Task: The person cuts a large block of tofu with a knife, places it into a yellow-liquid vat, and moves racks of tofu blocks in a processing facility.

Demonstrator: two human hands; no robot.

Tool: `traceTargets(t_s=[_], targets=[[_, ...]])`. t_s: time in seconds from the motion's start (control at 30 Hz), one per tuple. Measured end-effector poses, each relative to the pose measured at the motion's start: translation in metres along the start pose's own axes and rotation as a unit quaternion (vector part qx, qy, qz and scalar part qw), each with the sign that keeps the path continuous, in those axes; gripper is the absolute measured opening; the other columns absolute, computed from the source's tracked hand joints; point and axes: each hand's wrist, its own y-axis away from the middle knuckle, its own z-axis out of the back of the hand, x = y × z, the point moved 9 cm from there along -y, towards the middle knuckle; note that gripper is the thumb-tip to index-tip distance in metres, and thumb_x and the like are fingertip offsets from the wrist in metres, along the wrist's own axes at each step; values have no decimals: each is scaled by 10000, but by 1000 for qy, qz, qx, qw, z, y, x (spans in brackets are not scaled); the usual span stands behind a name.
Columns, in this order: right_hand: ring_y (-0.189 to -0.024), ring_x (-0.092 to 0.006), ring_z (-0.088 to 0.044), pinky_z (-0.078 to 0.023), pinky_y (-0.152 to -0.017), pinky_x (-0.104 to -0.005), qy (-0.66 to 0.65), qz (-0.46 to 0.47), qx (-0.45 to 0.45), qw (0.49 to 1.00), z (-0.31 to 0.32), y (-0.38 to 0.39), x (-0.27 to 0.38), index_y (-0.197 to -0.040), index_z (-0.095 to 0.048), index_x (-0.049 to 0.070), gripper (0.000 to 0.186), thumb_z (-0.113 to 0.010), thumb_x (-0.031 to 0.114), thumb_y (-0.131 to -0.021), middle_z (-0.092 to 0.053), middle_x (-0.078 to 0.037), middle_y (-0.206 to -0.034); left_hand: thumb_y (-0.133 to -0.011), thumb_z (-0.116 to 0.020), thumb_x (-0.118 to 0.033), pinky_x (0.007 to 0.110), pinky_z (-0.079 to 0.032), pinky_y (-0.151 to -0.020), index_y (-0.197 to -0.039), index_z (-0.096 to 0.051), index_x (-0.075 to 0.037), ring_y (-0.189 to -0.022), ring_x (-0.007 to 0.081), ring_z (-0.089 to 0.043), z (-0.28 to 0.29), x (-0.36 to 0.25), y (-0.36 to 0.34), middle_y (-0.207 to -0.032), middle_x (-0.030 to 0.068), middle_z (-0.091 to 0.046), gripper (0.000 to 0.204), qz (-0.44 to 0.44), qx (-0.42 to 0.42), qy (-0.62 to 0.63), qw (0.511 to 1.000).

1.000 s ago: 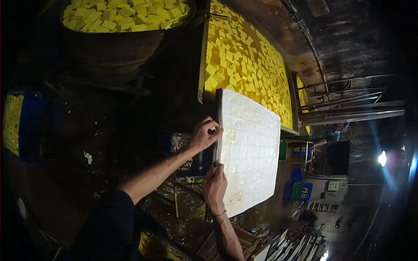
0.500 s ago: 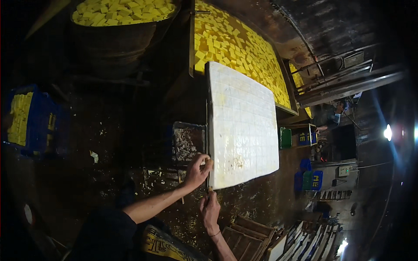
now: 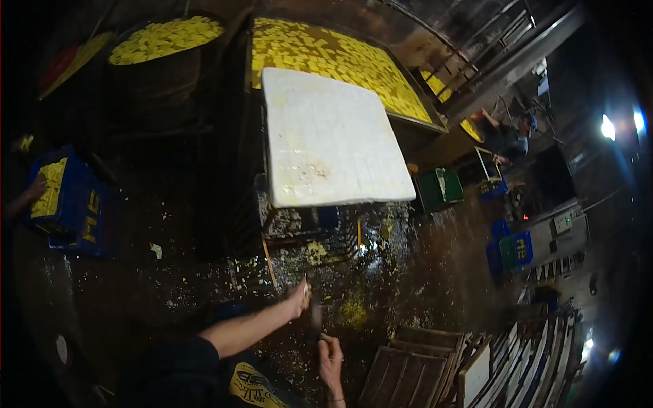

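A large white slab (image 3: 333, 143), which looks like tofu, lies flat on a stand in front of me, with a crumbly brown patch near its front left. My left hand (image 3: 297, 301) is in front of the slab, apart from it, with its fingers closed; something thin seems to stick up from them, too small to make out. Below and to the right, my right hand (image 3: 330, 357) is closed round the handle of a knife (image 3: 316, 318). The blade points up toward my left hand and is smeared by motion.
Behind the slab stands a wide vat (image 3: 435, 126) of yellow pieces in liquid, with a round tub (image 3: 160, 78) at its left. Blue crates (image 3: 88, 214) are at left beside another person's hand (image 3: 34, 189). A green crate (image 3: 439, 189), wooden frames (image 3: 415, 367) and another person (image 3: 520, 136) are at right.
Both hands have come away from the slab's front left edge, back toward me. The view has shifted, so the slab sits farther up and left. A person's hand now shows at the left crate.
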Motion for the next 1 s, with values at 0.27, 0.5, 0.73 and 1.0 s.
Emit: traceTargets(t_s=[0.27,0.5,0.73,1.0], targets=[[-752,-53,-391,-361,-658,-224,-55,9,-113,992,133,-48,29,-1152,-571,-5,271,-562,212,-990,-478,31,-860,-785,-499,-751,522,-231,-1118,-1519,-163,-126,-1430,361,-197,87,-171,-110,-1580,165,-130,1021,-184,-243,-64,950],[-800,-57,-449,-394,-695,-224,16,-135,-7,991,149,-134,-48,-1127,-561,7,230,-587,168,-965,-532,17,-849,-892,-608,-318,403,-293,-1142,-1500,-133,19,-1388,365,-318,189,-111,-185,-1518,231,-283,842,-49,-372,-372,849],[-755,-136,-570,-461,-686,-317,174,-76,110,976,143,-245,-69,-1063,-567,13,201,-578,131,-901,-623,-94,-837,-810,-615,-96,424,-393,-1052,-1425,-310,-37,-1267,399,-445,183,-114,-180,-1371,257,-431,689,-196,-401,-460,767],[-796,-179,-672,-513,-748,-316,105,7,236,966,118,-342,-102,-1115,-689,74,282,-669,198,-862,-714,-125,-889,-772,-629,27,358,-571,-457,-1213,-391,-64,-717,226,-654,62,-131,-77,-968,121,-566,510,-311,-253,-84,912]])
